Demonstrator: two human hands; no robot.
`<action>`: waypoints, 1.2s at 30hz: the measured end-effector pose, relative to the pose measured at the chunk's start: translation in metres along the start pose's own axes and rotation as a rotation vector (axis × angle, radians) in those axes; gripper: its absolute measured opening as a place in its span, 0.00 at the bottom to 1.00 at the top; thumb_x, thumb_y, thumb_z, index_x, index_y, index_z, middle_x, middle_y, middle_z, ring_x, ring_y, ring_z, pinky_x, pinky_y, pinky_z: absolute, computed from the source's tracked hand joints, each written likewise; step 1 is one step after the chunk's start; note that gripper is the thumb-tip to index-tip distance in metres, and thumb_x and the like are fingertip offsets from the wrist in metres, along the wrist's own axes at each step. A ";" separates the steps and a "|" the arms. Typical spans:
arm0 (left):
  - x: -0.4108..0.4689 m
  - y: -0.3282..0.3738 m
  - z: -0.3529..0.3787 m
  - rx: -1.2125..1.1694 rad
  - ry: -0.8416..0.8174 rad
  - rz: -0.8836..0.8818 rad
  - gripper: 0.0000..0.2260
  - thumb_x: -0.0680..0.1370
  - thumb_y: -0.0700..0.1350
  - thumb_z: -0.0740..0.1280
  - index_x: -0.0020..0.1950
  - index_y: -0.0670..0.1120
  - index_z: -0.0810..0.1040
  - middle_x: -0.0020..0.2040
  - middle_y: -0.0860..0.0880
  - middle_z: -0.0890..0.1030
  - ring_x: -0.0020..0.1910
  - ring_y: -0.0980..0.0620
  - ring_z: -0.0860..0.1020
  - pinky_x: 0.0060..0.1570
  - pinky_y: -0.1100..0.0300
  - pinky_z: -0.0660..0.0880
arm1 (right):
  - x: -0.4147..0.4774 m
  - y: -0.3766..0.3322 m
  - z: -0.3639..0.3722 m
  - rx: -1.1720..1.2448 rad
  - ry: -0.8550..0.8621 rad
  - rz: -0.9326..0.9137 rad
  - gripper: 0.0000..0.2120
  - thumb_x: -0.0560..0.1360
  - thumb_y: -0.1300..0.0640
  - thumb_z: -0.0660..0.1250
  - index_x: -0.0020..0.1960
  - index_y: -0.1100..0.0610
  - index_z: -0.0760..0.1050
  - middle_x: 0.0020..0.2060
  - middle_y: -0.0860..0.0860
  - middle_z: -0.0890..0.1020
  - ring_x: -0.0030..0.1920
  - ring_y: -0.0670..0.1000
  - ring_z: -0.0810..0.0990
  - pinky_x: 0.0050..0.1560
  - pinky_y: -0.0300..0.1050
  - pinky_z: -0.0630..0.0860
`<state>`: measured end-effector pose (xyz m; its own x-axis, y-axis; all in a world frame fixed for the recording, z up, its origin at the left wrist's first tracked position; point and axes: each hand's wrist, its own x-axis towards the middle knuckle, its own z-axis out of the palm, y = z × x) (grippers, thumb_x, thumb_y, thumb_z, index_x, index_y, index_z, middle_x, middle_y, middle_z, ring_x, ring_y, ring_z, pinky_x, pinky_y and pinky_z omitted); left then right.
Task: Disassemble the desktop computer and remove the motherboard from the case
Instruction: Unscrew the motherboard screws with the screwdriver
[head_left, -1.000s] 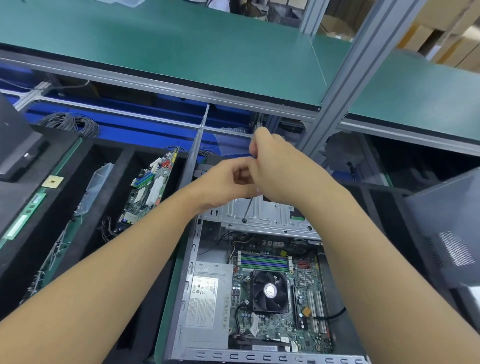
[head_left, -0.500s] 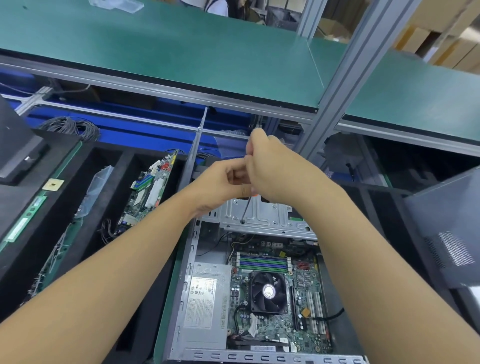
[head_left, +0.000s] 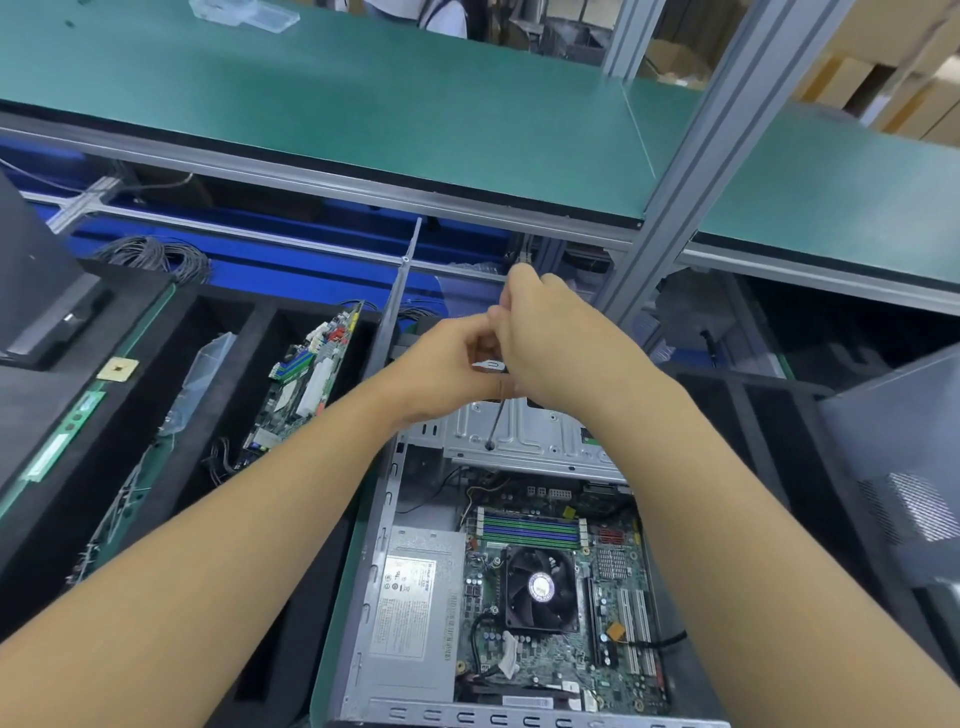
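Counting 2 hands, the left hand (head_left: 447, 374) and the right hand (head_left: 556, 353), both holding 1 screwdriver (head_left: 496, 423). Counting 1 computer case (head_left: 370, 597) beneath them, and inside it tallying 1 motherboard (head_left: 566, 670), 1 cooler fan (head_left: 540, 587), 1 power supply (head_left: 415, 613) and 1 drive cage (head_left: 540, 431). Finding 1 loose board (head_left: 306, 384) standing in the foam tray (head_left: 249, 322) at left, plus 1 memory stick (head_left: 65, 441) and 1 processor chip (head_left: 118, 370) further left. Noting 1 cable bundle (head_left: 150, 254) behind, and 1 clear plastic box (head_left: 244, 14) on the upper shelf (head_left: 363, 104).
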<state>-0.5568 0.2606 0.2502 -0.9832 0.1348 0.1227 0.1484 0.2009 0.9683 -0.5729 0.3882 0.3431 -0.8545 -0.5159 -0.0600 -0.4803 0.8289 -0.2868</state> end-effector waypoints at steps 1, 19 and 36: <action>-0.001 -0.001 -0.003 -0.023 -0.028 0.010 0.15 0.73 0.37 0.74 0.46 0.59 0.82 0.42 0.61 0.84 0.43 0.65 0.81 0.42 0.73 0.75 | 0.000 0.001 -0.001 0.020 -0.024 -0.016 0.05 0.83 0.57 0.56 0.57 0.57 0.66 0.52 0.56 0.72 0.46 0.58 0.75 0.42 0.50 0.68; -0.004 -0.022 0.006 0.244 0.010 -0.172 0.22 0.68 0.56 0.78 0.48 0.46 0.71 0.35 0.57 0.73 0.33 0.56 0.71 0.39 0.58 0.73 | -0.004 0.012 0.000 0.208 0.021 0.010 0.08 0.76 0.60 0.63 0.53 0.53 0.67 0.40 0.47 0.72 0.38 0.49 0.72 0.32 0.45 0.64; -0.033 -0.051 0.063 1.047 -0.555 -0.857 0.08 0.76 0.30 0.57 0.42 0.41 0.69 0.33 0.48 0.66 0.28 0.52 0.62 0.25 0.62 0.58 | -0.026 0.028 -0.028 0.297 0.114 -0.053 0.07 0.76 0.57 0.63 0.51 0.52 0.67 0.40 0.45 0.72 0.37 0.43 0.69 0.31 0.42 0.62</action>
<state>-0.5251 0.3066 0.1828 -0.6781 -0.0863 -0.7298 -0.2031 0.9764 0.0732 -0.5698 0.4311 0.3635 -0.8548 -0.5148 0.0652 -0.4601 0.6939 -0.5539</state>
